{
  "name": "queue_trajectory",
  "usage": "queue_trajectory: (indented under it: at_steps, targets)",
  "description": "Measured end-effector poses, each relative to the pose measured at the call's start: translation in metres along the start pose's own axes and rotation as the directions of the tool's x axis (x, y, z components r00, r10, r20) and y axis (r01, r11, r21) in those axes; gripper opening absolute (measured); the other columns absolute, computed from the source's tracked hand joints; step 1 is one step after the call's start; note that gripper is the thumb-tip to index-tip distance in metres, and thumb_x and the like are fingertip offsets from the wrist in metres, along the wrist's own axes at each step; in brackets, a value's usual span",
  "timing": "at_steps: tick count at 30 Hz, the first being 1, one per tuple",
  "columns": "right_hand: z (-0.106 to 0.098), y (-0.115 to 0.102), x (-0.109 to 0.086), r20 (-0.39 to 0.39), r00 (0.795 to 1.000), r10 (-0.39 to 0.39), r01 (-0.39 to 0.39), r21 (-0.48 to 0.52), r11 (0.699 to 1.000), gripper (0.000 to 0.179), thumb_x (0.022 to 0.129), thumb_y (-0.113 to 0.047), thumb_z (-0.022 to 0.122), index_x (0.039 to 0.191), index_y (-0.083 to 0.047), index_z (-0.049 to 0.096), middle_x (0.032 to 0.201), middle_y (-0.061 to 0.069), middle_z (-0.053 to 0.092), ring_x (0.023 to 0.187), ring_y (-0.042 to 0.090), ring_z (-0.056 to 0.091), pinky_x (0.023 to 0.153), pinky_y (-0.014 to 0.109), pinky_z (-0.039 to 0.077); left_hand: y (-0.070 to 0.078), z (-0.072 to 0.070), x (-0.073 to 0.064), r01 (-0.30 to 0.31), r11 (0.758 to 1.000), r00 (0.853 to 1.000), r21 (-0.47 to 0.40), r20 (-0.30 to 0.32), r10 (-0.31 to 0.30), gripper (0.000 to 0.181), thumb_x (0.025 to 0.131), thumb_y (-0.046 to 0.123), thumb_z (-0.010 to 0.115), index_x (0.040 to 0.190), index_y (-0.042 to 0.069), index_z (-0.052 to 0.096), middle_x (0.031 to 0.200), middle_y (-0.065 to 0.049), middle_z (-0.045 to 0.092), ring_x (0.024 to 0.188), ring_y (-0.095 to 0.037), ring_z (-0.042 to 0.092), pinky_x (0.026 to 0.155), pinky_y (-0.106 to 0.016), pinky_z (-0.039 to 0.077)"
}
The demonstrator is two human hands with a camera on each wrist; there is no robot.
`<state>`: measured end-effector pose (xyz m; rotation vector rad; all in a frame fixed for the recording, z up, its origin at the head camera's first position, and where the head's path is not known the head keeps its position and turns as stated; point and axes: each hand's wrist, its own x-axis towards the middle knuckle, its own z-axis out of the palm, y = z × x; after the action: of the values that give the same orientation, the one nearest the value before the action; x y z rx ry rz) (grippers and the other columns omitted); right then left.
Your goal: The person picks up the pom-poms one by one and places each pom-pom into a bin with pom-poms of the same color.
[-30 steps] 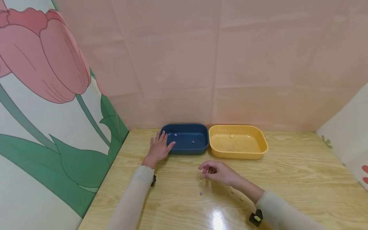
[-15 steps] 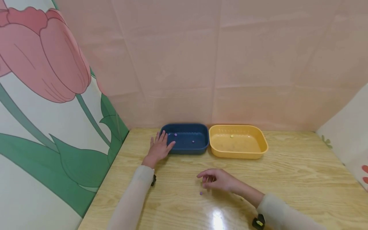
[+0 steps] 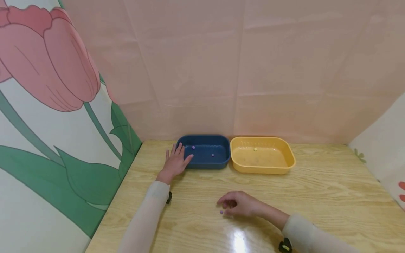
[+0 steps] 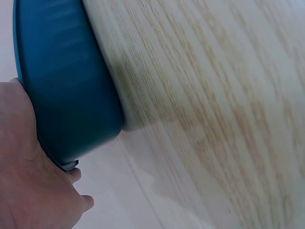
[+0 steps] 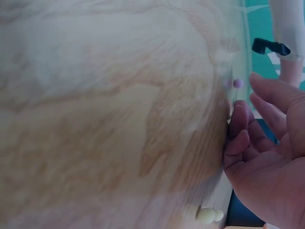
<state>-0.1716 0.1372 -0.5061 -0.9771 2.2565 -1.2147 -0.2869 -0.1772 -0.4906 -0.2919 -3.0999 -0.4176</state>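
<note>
My left hand (image 3: 174,163) rests with spread fingers on the left rim of the blue tray (image 3: 207,166), also in the left wrist view. Low over the wooden table, my right hand (image 3: 242,204) has its thumb and index finger apart, close beside a small purple bead (image 3: 221,212). The right wrist view shows its other fingers (image 5: 238,140) curled toward the palm; what lies inside them is hidden. In that view the purple bead (image 5: 238,83) sits just off the upper fingertip. Two pale yellow beads (image 5: 206,215) lie on the table lower down, hidden in the head view.
To the right of the blue tray stands a yellow tray (image 3: 262,170) with a yellow bead (image 3: 255,149) in it. The blue tray contains two purple beads (image 3: 193,147). A pink cloth (image 3: 196,70) hangs behind, and a tulip-printed wall (image 3: 53,147) borders the left.
My right hand has moved down toward the table front, now beside the loose purple bead. Its arm covers the yellow beads that showed before. My left hand stays on the blue tray.
</note>
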Motion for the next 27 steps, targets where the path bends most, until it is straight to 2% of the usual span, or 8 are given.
queue_trajectory:
  at_steps: [8, 15, 22, 27]
  targets:
    - [0.002, 0.006, 0.001, 0.018, 0.998, -0.055, 0.057, -0.128, 0.990, 0.027, 0.086, -0.012, 0.081, 0.113, -0.011, 0.076, 0.091, -0.003, 0.064, 0.076, 0.002, 0.052, 0.066, 0.018, 0.045, 0.000, 0.001, 0.002, 0.001, 1.000, 1.000, 0.011, -0.003, -0.001, 0.080, 0.106, 0.062, 0.024, 0.161, 0.003, 0.023, 0.170, -0.014, 0.011, 0.156, -0.037, 0.001, 0.121, -0.063, 0.002]
    - [0.006, 0.007, 0.004, 0.014, 0.994, -0.105, 0.106, -0.233, 0.967, 0.025, 0.083, -0.007, 0.081, 0.108, -0.011, 0.076, 0.089, -0.005, 0.061, 0.082, 0.003, 0.055, 0.073, 0.020, 0.051, -0.002, 0.002, 0.004, -0.004, 1.000, 1.000, 0.014, -0.010, 0.004, 0.080, 0.106, 0.061, 0.024, 0.160, 0.001, 0.025, 0.169, -0.015, 0.013, 0.156, -0.038, 0.001, 0.121, -0.063, 0.001]
    - [0.009, 0.003, 0.004, 0.001, 0.995, -0.097, 0.094, -0.241, 0.966, 0.013, 0.085, -0.009, 0.079, 0.096, -0.016, 0.077, 0.086, -0.007, 0.061, 0.081, 0.002, 0.054, 0.074, 0.020, 0.048, -0.001, 0.002, 0.003, 0.002, 1.000, 1.000, 0.011, -0.006, -0.002, 0.080, 0.106, 0.062, 0.023, 0.161, 0.003, 0.024, 0.169, -0.014, 0.012, 0.156, -0.036, 0.000, 0.121, -0.062, 0.001]
    - [0.012, 0.003, 0.004, -0.014, 0.992, -0.124, 0.116, -0.268, 0.956, 0.009, 0.086, -0.010, 0.079, 0.091, -0.017, 0.076, 0.084, -0.008, 0.061, 0.080, 0.001, 0.055, 0.073, 0.020, 0.049, -0.001, 0.003, 0.003, 0.000, 1.000, 1.000, 0.015, -0.010, 0.001, 0.080, 0.106, 0.062, 0.024, 0.160, 0.002, 0.025, 0.169, -0.014, 0.013, 0.156, -0.037, 0.002, 0.121, -0.063, 0.002]
